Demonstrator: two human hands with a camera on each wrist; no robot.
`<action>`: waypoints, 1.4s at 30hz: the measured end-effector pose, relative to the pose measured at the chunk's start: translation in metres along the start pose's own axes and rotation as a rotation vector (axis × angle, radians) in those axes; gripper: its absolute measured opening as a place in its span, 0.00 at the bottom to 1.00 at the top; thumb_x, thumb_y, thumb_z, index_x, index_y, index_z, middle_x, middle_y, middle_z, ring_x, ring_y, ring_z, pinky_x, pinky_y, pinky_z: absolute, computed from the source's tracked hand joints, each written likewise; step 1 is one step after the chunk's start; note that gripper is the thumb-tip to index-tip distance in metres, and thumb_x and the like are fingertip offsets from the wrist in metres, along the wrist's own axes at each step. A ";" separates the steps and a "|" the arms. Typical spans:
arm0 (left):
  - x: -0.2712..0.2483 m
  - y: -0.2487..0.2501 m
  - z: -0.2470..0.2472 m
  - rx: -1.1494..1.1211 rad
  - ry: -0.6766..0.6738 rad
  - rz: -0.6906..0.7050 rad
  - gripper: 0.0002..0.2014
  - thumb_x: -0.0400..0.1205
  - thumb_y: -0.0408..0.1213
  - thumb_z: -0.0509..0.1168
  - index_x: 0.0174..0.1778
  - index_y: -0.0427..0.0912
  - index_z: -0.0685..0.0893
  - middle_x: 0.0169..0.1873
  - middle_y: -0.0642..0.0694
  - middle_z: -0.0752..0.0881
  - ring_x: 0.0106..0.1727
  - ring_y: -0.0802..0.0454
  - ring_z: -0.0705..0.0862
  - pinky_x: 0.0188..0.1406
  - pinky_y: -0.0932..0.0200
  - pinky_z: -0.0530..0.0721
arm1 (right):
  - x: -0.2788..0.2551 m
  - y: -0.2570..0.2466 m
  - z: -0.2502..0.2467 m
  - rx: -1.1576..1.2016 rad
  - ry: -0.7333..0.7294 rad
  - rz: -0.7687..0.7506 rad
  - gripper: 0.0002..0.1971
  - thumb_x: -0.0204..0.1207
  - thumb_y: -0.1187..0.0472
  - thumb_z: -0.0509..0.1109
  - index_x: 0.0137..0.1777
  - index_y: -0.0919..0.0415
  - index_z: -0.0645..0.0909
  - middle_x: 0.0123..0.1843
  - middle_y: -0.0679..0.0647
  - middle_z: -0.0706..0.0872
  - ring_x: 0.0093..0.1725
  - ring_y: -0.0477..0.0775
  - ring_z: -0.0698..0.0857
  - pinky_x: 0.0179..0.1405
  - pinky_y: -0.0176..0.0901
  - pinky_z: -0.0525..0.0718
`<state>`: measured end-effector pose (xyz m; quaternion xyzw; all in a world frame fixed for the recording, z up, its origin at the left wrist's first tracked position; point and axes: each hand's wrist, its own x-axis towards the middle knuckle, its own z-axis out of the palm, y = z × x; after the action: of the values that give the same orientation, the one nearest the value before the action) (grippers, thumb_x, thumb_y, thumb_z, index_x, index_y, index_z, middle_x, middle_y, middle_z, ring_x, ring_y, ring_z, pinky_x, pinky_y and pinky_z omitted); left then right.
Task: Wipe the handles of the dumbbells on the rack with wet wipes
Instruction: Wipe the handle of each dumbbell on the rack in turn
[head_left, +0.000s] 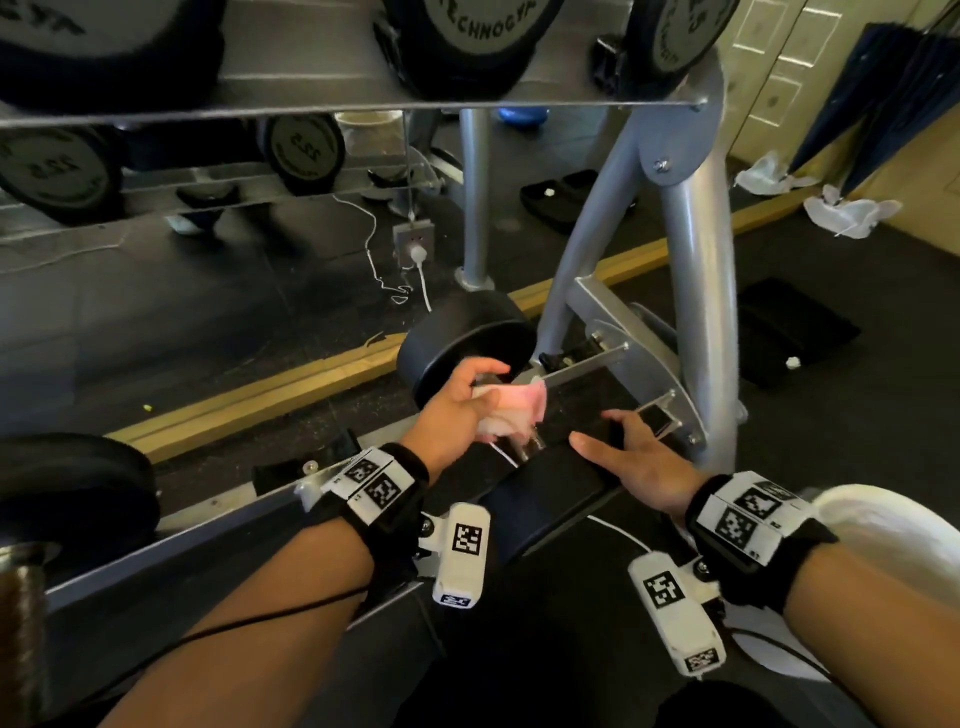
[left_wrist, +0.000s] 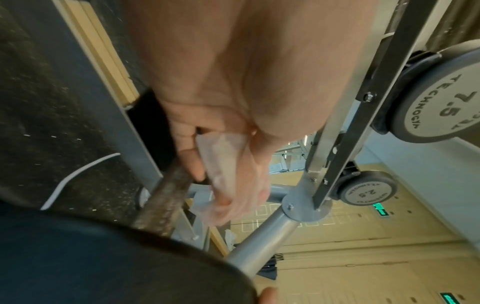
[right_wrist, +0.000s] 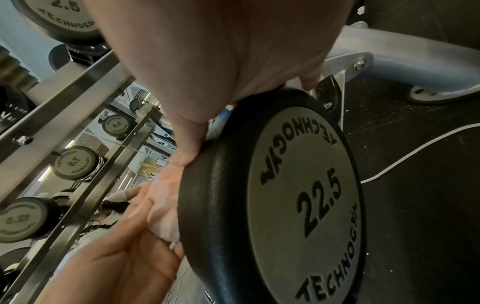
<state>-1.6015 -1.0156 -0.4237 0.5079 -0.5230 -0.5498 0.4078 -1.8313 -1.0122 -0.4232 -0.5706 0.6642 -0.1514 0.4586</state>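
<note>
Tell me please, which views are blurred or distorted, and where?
Head view: straight grey metal rack rails bend near the edges. Left wrist view: the pale crumpled wet wipe is smeared, and the left hand fills the frame. Right wrist view: the black round 22.5 dumbbell head is sharp.

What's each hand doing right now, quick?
Left hand: closed, its fingers wrapping a wet wipe around the dumbbell handle.
Right hand: open, resting on the 22.5 dumbbell's near head, gripping nothing.

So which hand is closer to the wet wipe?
Left. The left hand grips the wet wipe around the dumbbell handle. The right hand rests apart on the dumbbell's near head.
</note>
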 end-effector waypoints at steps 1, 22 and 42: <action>0.005 0.002 0.001 -0.021 0.038 0.028 0.12 0.88 0.28 0.57 0.64 0.47 0.75 0.67 0.33 0.76 0.58 0.38 0.82 0.44 0.50 0.85 | 0.000 0.000 -0.001 0.009 -0.019 -0.011 0.42 0.73 0.37 0.73 0.82 0.52 0.60 0.73 0.54 0.71 0.66 0.51 0.74 0.66 0.45 0.74; 0.029 0.021 0.069 -0.035 0.204 0.128 0.18 0.88 0.26 0.56 0.72 0.47 0.70 0.63 0.41 0.86 0.55 0.53 0.89 0.50 0.60 0.88 | 0.113 -0.006 -0.059 0.586 -0.642 -0.186 0.28 0.60 0.60 0.83 0.61 0.63 0.81 0.54 0.62 0.91 0.56 0.60 0.91 0.47 0.48 0.90; -0.016 0.011 0.116 0.171 0.459 -0.193 0.21 0.75 0.48 0.67 0.62 0.46 0.86 0.52 0.37 0.88 0.48 0.55 0.86 0.52 0.64 0.85 | 0.182 -0.010 -0.030 0.322 -0.735 -0.483 0.15 0.82 0.67 0.66 0.68 0.64 0.82 0.65 0.68 0.86 0.64 0.62 0.86 0.71 0.55 0.80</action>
<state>-1.7139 -0.9824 -0.4184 0.6996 -0.4104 -0.4103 0.4170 -1.8357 -1.1882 -0.4789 -0.6462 0.2738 -0.1428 0.6979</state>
